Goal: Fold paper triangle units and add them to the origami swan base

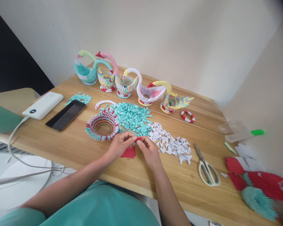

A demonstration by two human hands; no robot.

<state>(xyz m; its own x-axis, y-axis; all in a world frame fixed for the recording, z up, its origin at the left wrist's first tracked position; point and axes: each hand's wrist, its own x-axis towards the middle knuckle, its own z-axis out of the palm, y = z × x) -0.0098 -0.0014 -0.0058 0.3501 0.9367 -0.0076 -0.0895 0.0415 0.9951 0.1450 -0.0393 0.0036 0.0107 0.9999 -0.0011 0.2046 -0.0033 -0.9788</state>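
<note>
My left hand (123, 143) and my right hand (148, 151) meet above the table's front half. Between their fingertips both pinch a small piece of red paper (138, 138); its exact folds are too small to make out. Just below lies flat red paper (128, 153). Left of my hands sits a round bowl of folded paper pieces (91, 128) in white, red and turquoise. Beyond my fingers spreads a heap of turquoise folded triangles (133, 116), and to the right a scatter of white folded triangles (176, 145).
Several paper swans (124, 86) line the back, with a red-and-white paper ring (187, 116) at their right. Scissors (206, 169) lie at right, near red and turquoise paper (261, 185). At left are a phone (66, 115) and a white power bank (43, 105) with a cable.
</note>
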